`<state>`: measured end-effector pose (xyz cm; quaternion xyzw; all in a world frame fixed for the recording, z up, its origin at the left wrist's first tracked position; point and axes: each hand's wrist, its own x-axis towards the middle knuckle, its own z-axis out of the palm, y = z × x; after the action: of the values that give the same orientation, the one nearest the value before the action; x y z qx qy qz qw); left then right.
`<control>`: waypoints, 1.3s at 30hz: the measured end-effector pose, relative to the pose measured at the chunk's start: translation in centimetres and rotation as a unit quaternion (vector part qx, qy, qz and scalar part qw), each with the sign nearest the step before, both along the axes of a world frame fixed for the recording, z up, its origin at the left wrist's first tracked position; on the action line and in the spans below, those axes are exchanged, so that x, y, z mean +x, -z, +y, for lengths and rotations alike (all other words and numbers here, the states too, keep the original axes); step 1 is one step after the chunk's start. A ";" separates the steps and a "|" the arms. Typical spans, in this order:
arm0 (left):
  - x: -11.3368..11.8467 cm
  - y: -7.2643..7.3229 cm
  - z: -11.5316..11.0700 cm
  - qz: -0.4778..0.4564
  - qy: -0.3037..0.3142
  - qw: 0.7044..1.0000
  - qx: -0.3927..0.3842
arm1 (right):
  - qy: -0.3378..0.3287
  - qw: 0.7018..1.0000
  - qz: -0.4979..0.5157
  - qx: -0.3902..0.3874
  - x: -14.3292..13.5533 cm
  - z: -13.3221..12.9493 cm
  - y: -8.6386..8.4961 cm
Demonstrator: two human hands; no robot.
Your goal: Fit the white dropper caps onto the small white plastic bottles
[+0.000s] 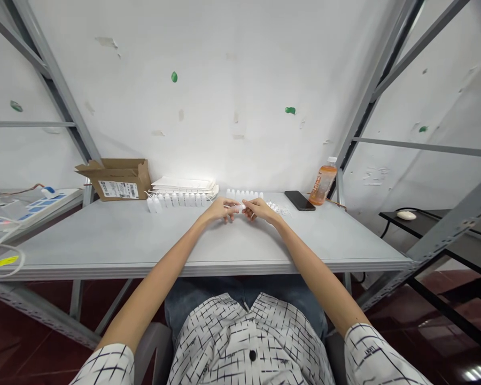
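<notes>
Pinching small white piece (242, 207) with right hand (258, 208), above desk (244, 243), near back edge, around mid-width. Left hand (223, 209) at left end of same piece, fingers curled; can't tell if gripping or only touching. Can't read exact shape of piece either, too small and half covered by fingertips.

Just behind hands, near back edge: short row of white parts (244, 193), partly hidden. Just beside right hand, toward right edge: loose cluster of white bits (278, 207).

Toward back left corner: longer row of white containers (180, 200), lined up in front of stack of white sheets (184, 184). At back left corner itself: cardboard box (116, 179), flaps up, printed label facing front edge.

Toward back right corner: black phone (300, 200) lying flat, then orange bottle (323, 183) with white cap, just beside it. Past left edge: white power strip (44, 206), blue plug in it.
</notes>
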<state>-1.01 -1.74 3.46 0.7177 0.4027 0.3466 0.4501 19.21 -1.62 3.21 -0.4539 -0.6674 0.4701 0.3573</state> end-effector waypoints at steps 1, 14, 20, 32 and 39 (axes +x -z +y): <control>0.0 0.0 0.0 -0.003 -0.002 1.000 -0.002 | 0.001 1.000 0.001 -0.001 0.1 0.0 -0.1; -0.1 0.2 0.0 0.064 -0.009 0.997 0.044 | -0.019 0.998 0.024 0.052 0.5 0.1 0.1; 0.5 0.9 -1.0 0.253 -0.039 0.941 0.221 | -0.020 0.997 -0.031 0.073 -0.1 0.0 0.7; 1.0 2.0 -3.0 0.407 -0.094 0.850 0.321 | 0.040 0.973 -0.130 0.186 -1.8 -0.2 2.2; 0.9 1.6 -2.1 0.348 -0.127 0.885 0.284 | 0.095 0.932 -0.191 0.294 -2.4 -0.7 2.1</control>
<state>-0.11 -3.89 1.90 0.8320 0.5053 0.2286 0.0103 16.82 -2.33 1.11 -0.4710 -0.7850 0.1207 0.3838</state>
